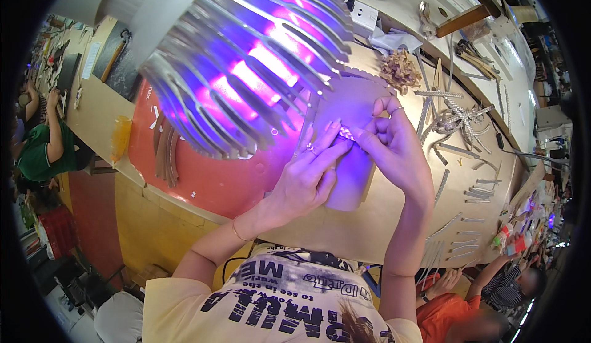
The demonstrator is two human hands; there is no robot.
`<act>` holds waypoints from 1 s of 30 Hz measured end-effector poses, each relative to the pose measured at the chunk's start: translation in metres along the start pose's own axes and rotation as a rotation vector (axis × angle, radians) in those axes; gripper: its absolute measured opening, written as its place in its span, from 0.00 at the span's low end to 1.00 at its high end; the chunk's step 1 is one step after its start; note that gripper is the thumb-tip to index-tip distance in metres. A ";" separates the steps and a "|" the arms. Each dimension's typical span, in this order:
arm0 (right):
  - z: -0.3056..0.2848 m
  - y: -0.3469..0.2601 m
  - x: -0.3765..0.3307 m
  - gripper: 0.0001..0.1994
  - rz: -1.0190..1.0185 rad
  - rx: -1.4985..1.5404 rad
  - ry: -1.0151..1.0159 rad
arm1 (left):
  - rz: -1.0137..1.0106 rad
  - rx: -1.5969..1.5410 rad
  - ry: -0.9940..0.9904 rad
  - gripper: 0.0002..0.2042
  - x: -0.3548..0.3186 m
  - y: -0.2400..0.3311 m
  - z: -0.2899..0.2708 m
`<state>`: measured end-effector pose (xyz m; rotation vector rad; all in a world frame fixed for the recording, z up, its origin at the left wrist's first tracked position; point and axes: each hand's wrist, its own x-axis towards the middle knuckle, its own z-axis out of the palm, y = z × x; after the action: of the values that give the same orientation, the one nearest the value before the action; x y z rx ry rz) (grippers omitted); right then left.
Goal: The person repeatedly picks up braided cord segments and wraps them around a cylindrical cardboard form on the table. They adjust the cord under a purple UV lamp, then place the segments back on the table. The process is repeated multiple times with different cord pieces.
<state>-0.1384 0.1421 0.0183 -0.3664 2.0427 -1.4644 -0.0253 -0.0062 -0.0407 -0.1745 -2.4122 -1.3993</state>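
A short braided strip (346, 133), bright under purple light, lies across a smooth rounded form (346, 192) on the table. My left hand (305, 173) rests on this form, its index and middle fingertips holding the strip's left end down. From the other side my right hand (394, 143) pinches the strip between thumb and forefinger, the other fingers curled. The strip's underside and part of its length are hidden by my fingers.
A finned lamp (246, 66) glowing purple hangs close over the left side. Beneath it lies a red mat (209, 186) with brown curved strips (165, 152). To the right are braided cords (462, 121), short grey pieces (480, 192) and a dried ruffled bundle (400, 71). Other people sit nearby.
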 end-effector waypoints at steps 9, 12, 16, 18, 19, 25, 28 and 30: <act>0.001 -0.018 0.000 0.16 -0.145 -0.145 -0.032 | -0.020 0.024 -0.018 0.21 0.002 0.000 -0.001; -0.001 -0.027 -0.002 0.16 -0.208 -0.280 -0.014 | -0.062 -0.019 -0.035 0.21 0.002 0.001 -0.003; -0.002 -0.030 -0.011 0.15 -0.171 -0.380 0.055 | -0.053 -0.026 -0.030 0.20 0.003 0.000 -0.004; -0.007 -0.029 -0.017 0.14 -0.139 -0.445 0.088 | -0.049 -0.032 -0.027 0.20 0.003 0.000 -0.004; -0.010 -0.028 -0.019 0.14 -0.113 -0.432 0.083 | -0.040 -0.030 -0.027 0.20 0.003 0.000 -0.004; -0.013 -0.020 -0.025 0.15 -0.062 -0.297 0.095 | -0.071 -0.058 -0.059 0.19 0.002 0.000 -0.006; -0.012 -0.017 -0.027 0.15 -0.066 -0.279 0.116 | -0.057 -0.038 -0.062 0.19 0.003 0.000 -0.007; -0.013 -0.015 -0.028 0.16 -0.061 -0.281 0.123 | -0.046 -0.018 -0.067 0.19 0.004 0.000 -0.007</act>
<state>-0.1260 0.1615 0.0439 -0.4652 2.3629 -1.2626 -0.0276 -0.0127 -0.0363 -0.1742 -2.4737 -1.4572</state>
